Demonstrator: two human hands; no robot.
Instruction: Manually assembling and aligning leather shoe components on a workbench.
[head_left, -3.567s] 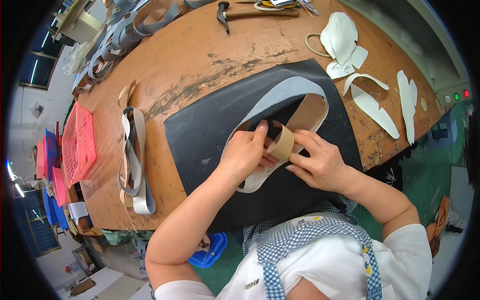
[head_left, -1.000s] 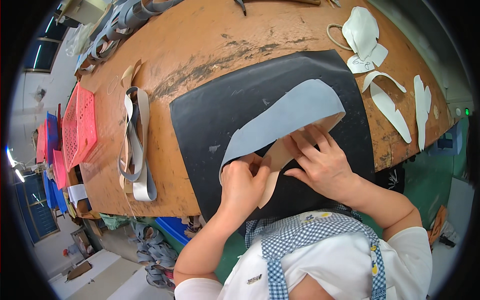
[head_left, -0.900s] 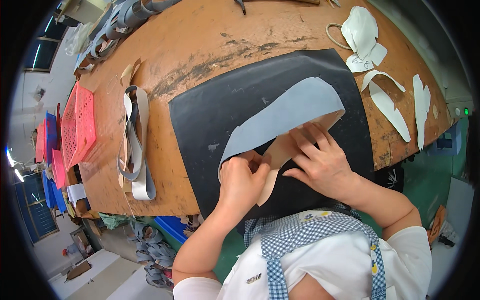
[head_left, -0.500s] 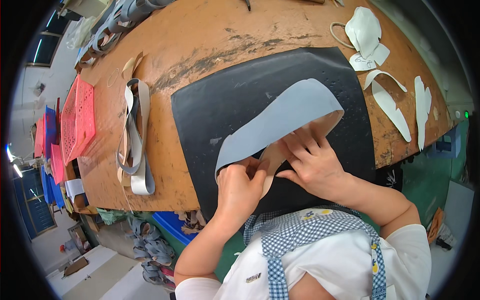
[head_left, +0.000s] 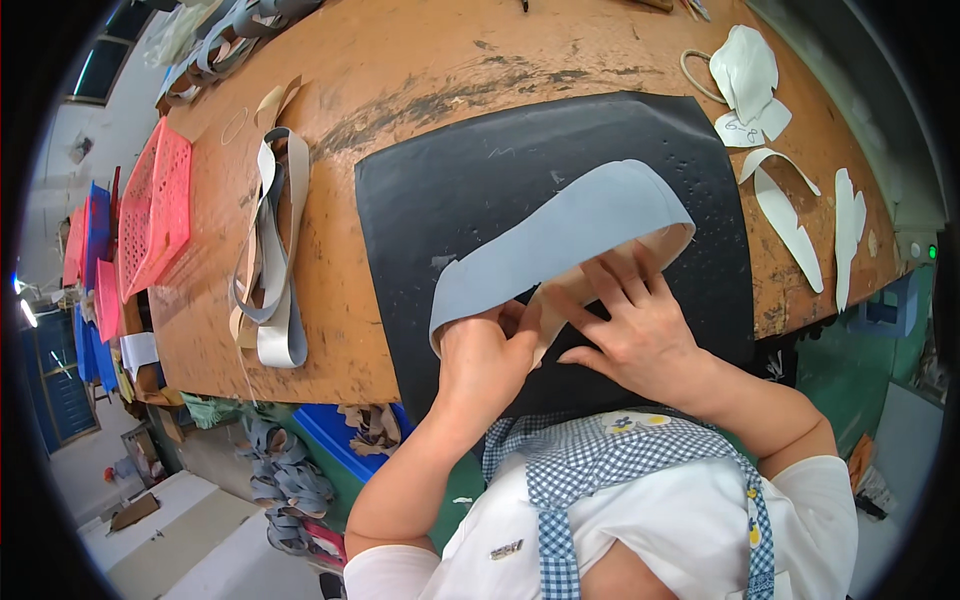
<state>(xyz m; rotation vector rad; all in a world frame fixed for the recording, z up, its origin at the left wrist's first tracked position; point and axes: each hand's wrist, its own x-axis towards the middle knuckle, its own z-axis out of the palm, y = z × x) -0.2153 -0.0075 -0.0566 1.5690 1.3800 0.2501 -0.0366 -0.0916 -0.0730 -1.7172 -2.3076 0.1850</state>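
Note:
A long strip of leather-like material [head_left: 560, 225], blue-grey outside and beige inside, is bent into a standing loop over a black mat [head_left: 430, 210]. My left hand [head_left: 482, 362] pinches the strip at its near left end, thumb on the beige side and fingertips partly hidden inside the loop. Against the beige near stretch at the right lies my right hand [head_left: 640, 325], its fingers spread and its thumb sticking out to the left, away from the strip. The strip's lower part is partly covered by both hands.
On the brown worktable [head_left: 340, 225], more looped grey and beige strips [head_left: 275, 260] lie to the left. White cut pieces [head_left: 785, 215] and a white bundle [head_left: 745, 75] lie right of the mat. Pink baskets [head_left: 155, 215] stand beyond the left edge; a blue bin [head_left: 345, 440] sits below.
Both hands keep their places on the strip, with only small finger shifts. The whole view has turned slightly, so the table and its surroundings appear a little displaced.

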